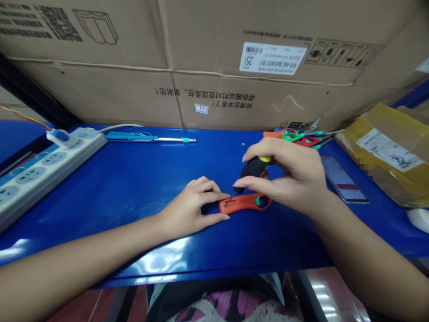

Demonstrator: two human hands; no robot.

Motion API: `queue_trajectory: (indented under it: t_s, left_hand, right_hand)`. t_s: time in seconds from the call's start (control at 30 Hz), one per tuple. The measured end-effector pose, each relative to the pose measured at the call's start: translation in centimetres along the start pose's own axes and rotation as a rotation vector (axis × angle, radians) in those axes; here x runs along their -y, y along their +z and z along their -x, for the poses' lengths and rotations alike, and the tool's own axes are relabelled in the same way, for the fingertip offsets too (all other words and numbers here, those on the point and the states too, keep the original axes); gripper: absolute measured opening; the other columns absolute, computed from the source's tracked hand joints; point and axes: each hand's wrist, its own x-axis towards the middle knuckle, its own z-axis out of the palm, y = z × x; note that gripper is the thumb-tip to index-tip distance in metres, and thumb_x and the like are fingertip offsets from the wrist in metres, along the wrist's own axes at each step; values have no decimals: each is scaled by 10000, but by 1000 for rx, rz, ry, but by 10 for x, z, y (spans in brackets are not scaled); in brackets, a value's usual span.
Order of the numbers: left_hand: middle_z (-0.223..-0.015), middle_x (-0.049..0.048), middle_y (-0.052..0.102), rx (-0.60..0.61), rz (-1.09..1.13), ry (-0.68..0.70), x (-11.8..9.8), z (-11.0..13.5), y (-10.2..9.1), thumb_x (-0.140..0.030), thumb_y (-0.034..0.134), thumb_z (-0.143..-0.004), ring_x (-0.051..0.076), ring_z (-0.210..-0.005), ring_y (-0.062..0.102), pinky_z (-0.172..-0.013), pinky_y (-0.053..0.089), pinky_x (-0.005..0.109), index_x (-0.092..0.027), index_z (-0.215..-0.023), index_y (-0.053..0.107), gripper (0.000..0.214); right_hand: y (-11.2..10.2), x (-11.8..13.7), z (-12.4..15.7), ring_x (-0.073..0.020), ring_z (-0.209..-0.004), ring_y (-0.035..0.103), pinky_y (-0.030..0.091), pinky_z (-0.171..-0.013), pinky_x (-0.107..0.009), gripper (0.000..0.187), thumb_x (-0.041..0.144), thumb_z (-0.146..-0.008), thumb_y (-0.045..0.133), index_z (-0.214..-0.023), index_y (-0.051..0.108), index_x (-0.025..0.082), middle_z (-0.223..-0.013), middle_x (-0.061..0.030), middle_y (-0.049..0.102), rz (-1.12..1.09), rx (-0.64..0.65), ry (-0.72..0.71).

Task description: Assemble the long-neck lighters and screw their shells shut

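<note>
An orange gas lighter [243, 203] lies on the blue table, its handle end to the left and a green trigger near its right end. My left hand [189, 206] grips the handle end between thumb and fingers. In my right hand [293, 174] is a screwdriver [252, 172] with a black and yellow handle, held at a slant above the lighter. Its thin shaft points down and left, with the tip at the handle's surface close to my left fingertips. Any barrel on the orange lighter is hidden behind my right hand.
A blue lighter [134, 136] lies at the back, near a white power strip [63, 163]. Several coloured lighters [301, 137] are piled back right, by a phone [346, 179] and a taped carton [389, 154]. Small pale bits [243, 144] lie mid-table. Large cardboard [208, 58] stands behind.
</note>
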Motion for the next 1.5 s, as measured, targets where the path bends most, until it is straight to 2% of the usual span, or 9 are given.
queue_trajectory:
  t_s: [0.17,0.37,0.53,0.67,0.83,1.0,1.17,1.33,1.5]
  left_hand:
    - [-1060,52,669,-2,18,-1,-1,0,0,-382,749,-879,216,-1009,581,-943,440,392,-221,-1176,701,341]
    - [-1048,46,669,6,2,-1,-1,0,0,-403,743,-882,218,-1006,582,-940,436,399,-235,-1179,704,344]
    - [-1041,52,668,0,7,11,-1,-1,0,-389,747,-881,210,-981,580,-928,455,389,-231,-1178,703,340]
    - [-1050,52,679,-11,-16,12,1,0,1,-417,733,-887,218,-980,578,-907,465,393,-252,-1203,698,358]
    - [-1042,56,667,-21,-30,22,2,0,2,-421,733,-886,223,-992,583,-917,455,391,-229,-1169,710,343]
    - [-1045,46,678,-17,-36,8,1,0,2,-419,733,-885,225,-991,586,-911,455,388,-247,-1196,701,356]
    - [-1014,51,667,-9,-16,12,0,-1,1,-412,739,-882,216,-970,583,-920,456,397,-224,-1156,713,333]
    - [-1035,47,682,-19,-53,16,1,-1,3,-416,734,-885,226,-982,575,-889,455,386,-253,-1203,700,359]
    - [-1099,66,682,-19,-46,19,2,-1,3,-431,727,-888,243,-1034,589,-933,454,410,-239,-1175,713,345]
  right_hand:
    - [3,-2,-1,-208,-1053,701,589,-912,-372,357,234,-998,515,-1347,585,211,-1233,-91,713,-36,54,18]
    - [0,-2,-3,-195,-842,723,609,-804,-344,198,326,-915,695,-1091,717,239,-939,-33,768,21,-36,-35]
    - [-10,3,-4,-190,-1093,695,569,-971,-366,391,173,-998,489,-1374,586,222,-1247,-67,714,-141,167,3]
    - [-5,7,-4,-196,-895,715,601,-863,-349,286,314,-926,684,-1206,687,259,-986,-29,762,1,40,-52]
    - [0,12,-3,-196,-1057,685,571,-964,-378,437,215,-999,520,-1436,521,245,-1257,-64,695,1,108,-40]
    - [2,5,-2,-201,-921,691,597,-875,-371,386,329,-933,673,-1312,626,275,-1014,-34,739,16,7,-51]
    - [0,3,-4,-186,-1036,684,584,-921,-372,435,242,-1029,458,-1463,492,235,-1289,-84,679,-84,134,-4]
    - [1,4,-3,-203,-932,689,588,-890,-377,360,362,-941,661,-1286,642,260,-1011,-40,741,-30,30,-36]
    - [3,6,-3,-194,-1116,656,545,-1004,-390,438,208,-1006,506,-1444,503,224,-1294,-72,670,-139,140,-35]
